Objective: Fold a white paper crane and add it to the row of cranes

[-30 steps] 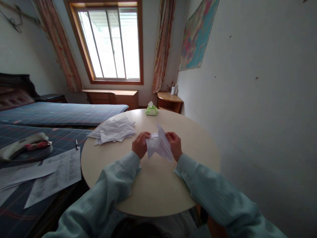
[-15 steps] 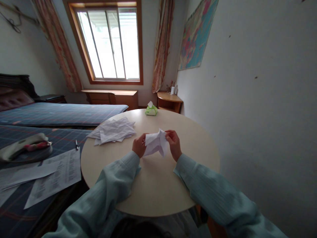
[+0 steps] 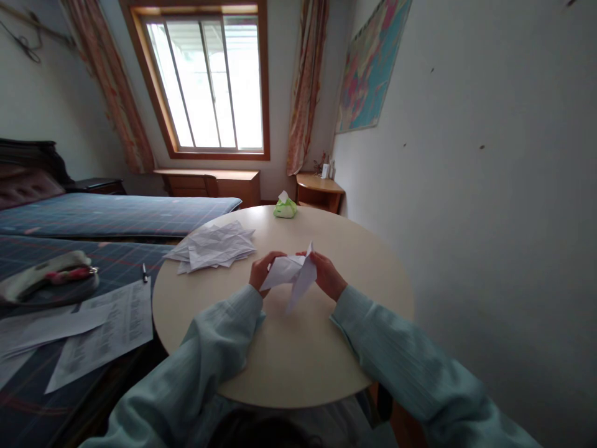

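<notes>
— While both hands are raised just above the middle of the surface (image 3: 298,361), what is held between them?

— A folded white paper (image 3: 291,274) is gripped from both sides: the left hand (image 3: 262,272) is closed on its left edge, and the right hand (image 3: 326,274) is closed on its right side, with the fingers (image 3: 311,256) curled around a fold. One pointed flap is turned up, another hangs down toward the surface without clearly touching it.

— And what else is carried by the surface?

— A loose pile of crumpled white sheets (image 3: 214,246) is spread near the far left edge, well apart from the hands. A green tissue pack (image 3: 285,208) is set at the far edge, with a white tissue sticking out of its top.

— Is anything seen off the surface?

— Printed pages (image 3: 107,330) and a pen (image 3: 144,272) are laid on the bed (image 3: 116,214) beside the left edge.
</notes>
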Action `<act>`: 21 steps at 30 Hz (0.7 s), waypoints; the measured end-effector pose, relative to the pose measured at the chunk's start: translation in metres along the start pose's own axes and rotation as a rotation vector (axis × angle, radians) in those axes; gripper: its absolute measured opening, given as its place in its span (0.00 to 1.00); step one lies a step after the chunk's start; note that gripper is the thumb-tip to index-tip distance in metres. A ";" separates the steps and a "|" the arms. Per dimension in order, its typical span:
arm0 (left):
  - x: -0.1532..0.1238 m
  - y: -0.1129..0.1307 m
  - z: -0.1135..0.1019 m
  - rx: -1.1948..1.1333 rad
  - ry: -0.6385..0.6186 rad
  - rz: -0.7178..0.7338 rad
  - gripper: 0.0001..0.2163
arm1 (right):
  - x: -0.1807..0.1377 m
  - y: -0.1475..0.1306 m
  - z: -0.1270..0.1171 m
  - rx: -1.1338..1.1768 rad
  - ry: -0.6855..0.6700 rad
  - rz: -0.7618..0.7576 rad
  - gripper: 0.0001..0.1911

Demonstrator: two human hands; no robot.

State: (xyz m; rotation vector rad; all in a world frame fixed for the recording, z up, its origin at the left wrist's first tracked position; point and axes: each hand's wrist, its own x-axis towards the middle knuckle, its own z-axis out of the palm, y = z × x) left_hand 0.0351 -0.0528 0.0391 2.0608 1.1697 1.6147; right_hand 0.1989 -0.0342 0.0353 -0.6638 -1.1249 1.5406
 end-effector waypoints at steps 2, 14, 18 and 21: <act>0.000 -0.002 0.001 -0.058 0.060 -0.049 0.06 | -0.001 0.000 0.001 -0.012 -0.004 -0.073 0.12; 0.002 -0.004 -0.006 0.231 -0.023 -0.076 0.08 | 0.003 0.000 -0.004 -0.055 0.234 -0.219 0.11; 0.004 -0.001 -0.002 0.189 -0.208 -0.151 0.09 | 0.004 -0.001 -0.009 -0.101 0.415 -0.237 0.14; 0.004 -0.002 0.002 0.031 -0.353 -0.180 0.12 | 0.004 -0.004 -0.012 -0.096 0.496 -0.210 0.20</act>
